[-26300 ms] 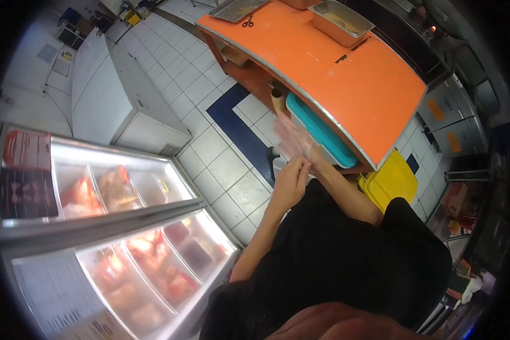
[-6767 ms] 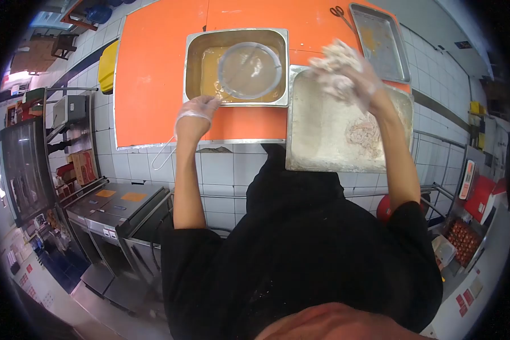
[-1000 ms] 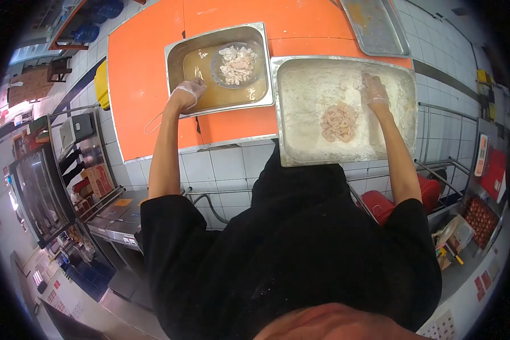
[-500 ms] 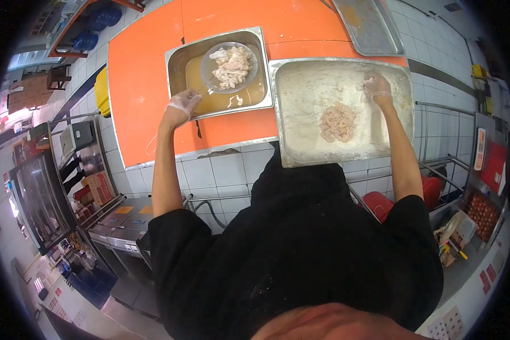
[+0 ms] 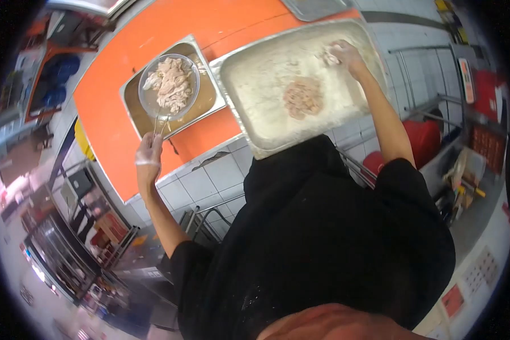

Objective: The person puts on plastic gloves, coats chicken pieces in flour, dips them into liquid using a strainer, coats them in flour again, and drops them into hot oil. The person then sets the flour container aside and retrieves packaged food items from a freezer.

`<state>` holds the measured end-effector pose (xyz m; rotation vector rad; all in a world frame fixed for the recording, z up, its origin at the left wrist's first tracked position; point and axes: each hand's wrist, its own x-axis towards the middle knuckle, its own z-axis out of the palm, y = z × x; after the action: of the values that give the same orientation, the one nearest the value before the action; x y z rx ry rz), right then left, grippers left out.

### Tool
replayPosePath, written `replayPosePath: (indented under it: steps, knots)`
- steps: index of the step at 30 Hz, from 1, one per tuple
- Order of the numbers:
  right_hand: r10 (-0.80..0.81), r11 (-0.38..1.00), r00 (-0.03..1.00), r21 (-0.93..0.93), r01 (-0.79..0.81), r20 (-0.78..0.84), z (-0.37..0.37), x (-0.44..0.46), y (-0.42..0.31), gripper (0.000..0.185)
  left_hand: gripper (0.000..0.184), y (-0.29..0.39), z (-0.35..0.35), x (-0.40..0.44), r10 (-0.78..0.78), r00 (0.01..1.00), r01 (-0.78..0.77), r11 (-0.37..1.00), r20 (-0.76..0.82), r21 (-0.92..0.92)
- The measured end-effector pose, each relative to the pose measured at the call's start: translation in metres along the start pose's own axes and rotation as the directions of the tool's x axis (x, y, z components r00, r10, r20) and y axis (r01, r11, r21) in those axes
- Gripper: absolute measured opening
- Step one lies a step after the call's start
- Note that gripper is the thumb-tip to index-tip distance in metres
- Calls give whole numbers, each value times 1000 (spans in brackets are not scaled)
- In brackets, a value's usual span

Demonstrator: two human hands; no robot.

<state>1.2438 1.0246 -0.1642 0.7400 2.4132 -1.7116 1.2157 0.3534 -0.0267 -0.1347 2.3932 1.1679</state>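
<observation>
My left hand point(image 5: 149, 152), in a clear glove, is closed round the handle of a round strainer point(image 5: 147, 107). Pale floured meat pieces point(image 5: 173, 85) lie heaped in the strainer, which is over a deep metal pan point(image 5: 131, 102) of yellowish liquid. To the right, a wide metal tray point(image 5: 255, 130) holds white flour point(image 5: 255, 73). A pile of raw meat strips point(image 5: 303, 98) rests on that flour. My right hand point(image 5: 345, 55), also gloved, is over the tray's far right part, its fingers curled round a floury clump that is too small to identify.
Both containers stand on an orange table point(image 5: 113, 73), the flour tray overhanging its near edge. A shallow grey tray point(image 5: 314, 8) lies at the far edge. Metal rails point(image 5: 425, 107) and a red container point(image 5: 416, 141) are at the right.
The strainer with the meat has come up and left from the liquid, its handle now pointing toward me. My right hand is still at the flour tray's far right. The whole view has shifted and turned.
</observation>
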Motion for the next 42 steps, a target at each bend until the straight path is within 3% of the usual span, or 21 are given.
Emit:
replayPosePath:
  steps: [1, 5, 7, 9, 11, 14, 17, 20, 23, 25, 27, 29, 31, 32, 33, 35, 36, 37, 40, 41, 42]
  knots:
    - [17, 991, 999, 134, -22, 40, -4, -3, -1, 23, 28, 12, 7, -7, -26, 1000, 25, 997, -6, -67]
    - [113, 928, 989, 345, -139, 96, -20, -20, -6, 26, 25, 65, 79, -27, 248, 969, -248, 968, 3, -45]
    - [130, 923, 985, 348, -161, 109, -24, -25, -4, 27, 21, 112, 118, -38, 278, 956, -291, 936, 94, 196]
    - [143, 932, 982, 317, -177, 126, -27, -27, -3, 27, 19, 128, 169, -40, 398, 913, -408, 886, 87, 219]
    - [148, 946, 977, 268, -185, 152, -28, -34, -6, 28, 27, 102, 220, -31, 545, 833, -519, 710, 94, 475]
    - [120, 968, 975, 197, -156, 185, -27, -48, -19, 27, 34, 137, 258, -43, 374, 915, -375, 641, 155, 669]
    - [58, 986, 984, 142, -83, 168, -28, -56, -25, 26, 35, 163, 267, -50, 291, 950, -285, 649, 117, 705]
    - [31, 999, 987, 31, -37, 155, -29, -65, -36, 29, 37, 163, 259, -54, 466, 884, -356, 631, 30, 690]
    - [13, 1000, 977, -13, -10, 211, -18, -67, -46, 35, 35, 166, 244, -56, 516, 856, -386, 667, -22, 637]
    - [-47, 999, 952, 18, 44, 304, 10, -60, -21, 39, 28, 144, 237, -50, 483, 868, -425, 842, -115, 334]
    - [-224, 811, 958, -511, 284, 177, 58, -64, -7, 46, 24, 135, 224, -45, 438, 881, -433, 899, -179, 67]
    - [-195, 558, 941, -758, 338, 276, 79, -70, -17, 56, 19, 129, 199, -40, 248, 948, -282, 945, -197, -164]
    - [97, 490, 870, -784, 381, 484, 84, -77, -41, 70, 17, 131, 154, -43, 44, 981, -98, 954, -190, -283]
    - [113, 466, 825, -763, 448, 554, 79, -61, -39, 73, 18, 136, 128, -45, -61, 979, 0, 955, -195, -297]
    - [133, 441, 773, -735, 514, 620, 68, -33, -31, 77, 19, 130, 107, -40, -99, 961, 33, 968, -258, -250]
    - [60, 462, 877, -792, 399, 477, 54, -19, -27, 75, 25, 106, 64, -25, -199, 927, 148, 973, -318, -176]
    - [-23, 524, 974, -827, 204, 226, 46, -18, -31, 70, 29, 90, 42, -17, -259, 913, 224, 964, -316, -145]
    - [-83, 597, 995, -803, 10, -49, 43, -18, -32, 65, 33, 82, 30, -13, -319, 895, 298, 948, -313, -113]
    - [-236, 244, 972, -968, 61, 1, 111, 1, 26, 53, 44, 70, 14, 2, -272, 905, 368, 886, -327, 282]
    - [-147, 317, 972, -922, 220, 181, 113, -9, 20, 52, 49, 44, 7, 14, -123, 948, 242, 878, -294, 414]
    - [-73, 402, 931, -843, 357, 359, 108, -24, 6, 51, 48, 27, 1, 27, -105, 959, 217, 869, -264, 445]
